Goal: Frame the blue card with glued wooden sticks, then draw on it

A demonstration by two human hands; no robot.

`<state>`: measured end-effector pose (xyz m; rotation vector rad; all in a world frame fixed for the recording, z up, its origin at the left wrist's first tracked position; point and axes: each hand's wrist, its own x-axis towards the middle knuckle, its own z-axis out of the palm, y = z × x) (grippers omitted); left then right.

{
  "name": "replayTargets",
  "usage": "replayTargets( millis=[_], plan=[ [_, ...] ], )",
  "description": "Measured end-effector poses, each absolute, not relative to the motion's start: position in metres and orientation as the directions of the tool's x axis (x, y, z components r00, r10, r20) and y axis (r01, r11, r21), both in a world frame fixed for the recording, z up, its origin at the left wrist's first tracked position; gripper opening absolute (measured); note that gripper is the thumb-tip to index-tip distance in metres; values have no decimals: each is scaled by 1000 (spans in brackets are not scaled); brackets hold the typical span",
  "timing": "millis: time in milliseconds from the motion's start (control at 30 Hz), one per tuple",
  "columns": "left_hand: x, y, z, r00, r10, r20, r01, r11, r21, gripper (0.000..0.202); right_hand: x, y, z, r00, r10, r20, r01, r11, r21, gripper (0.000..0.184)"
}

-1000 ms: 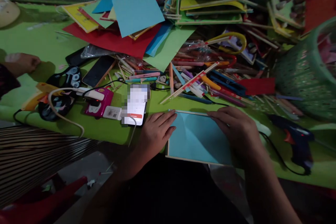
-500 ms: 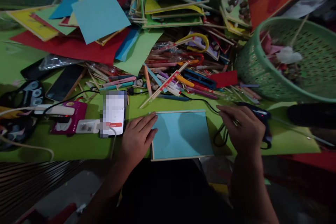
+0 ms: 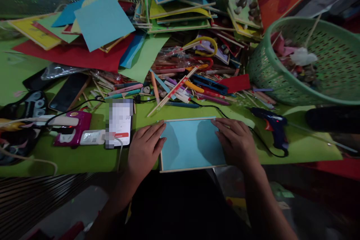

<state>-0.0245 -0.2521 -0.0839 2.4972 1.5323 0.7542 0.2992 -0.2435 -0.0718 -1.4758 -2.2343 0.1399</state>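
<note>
Sheet at lower centre, clutter behind

The framed sheet lies on the table at lower centre, the left hand on its left edge, the right hand on its right. A phone lies further left, a glue gun further right. Behind: sticks mid-frame, paper pile upper left, basket upper right.

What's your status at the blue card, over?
Left hand flat on blue card, left edge. Right hand flat on right edge. Glue gun lies apart, to the right.
</note>
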Motion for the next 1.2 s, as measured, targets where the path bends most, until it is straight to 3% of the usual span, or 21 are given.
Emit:
replayTargets(
  millis=[800, 1000, 1200],
  plan=[
    [-22, -254, -73, 342, 904, 256, 808, -422, 411, 39, 301, -244, -83, -350, 914, 204, 889, 393, -235, 54],
    [-20, -254, -71, 329, 914, 237, 806, -403, 434, 44, 297, -242, -78, -343, 913, 221, 905, 384, -181, 44],
    [-21, -253, -74, 325, 917, 229, 802, -396, 447, 43, 298, -242, -80, -332, 916, 223, 908, 375, -187, 47]
  ],
)
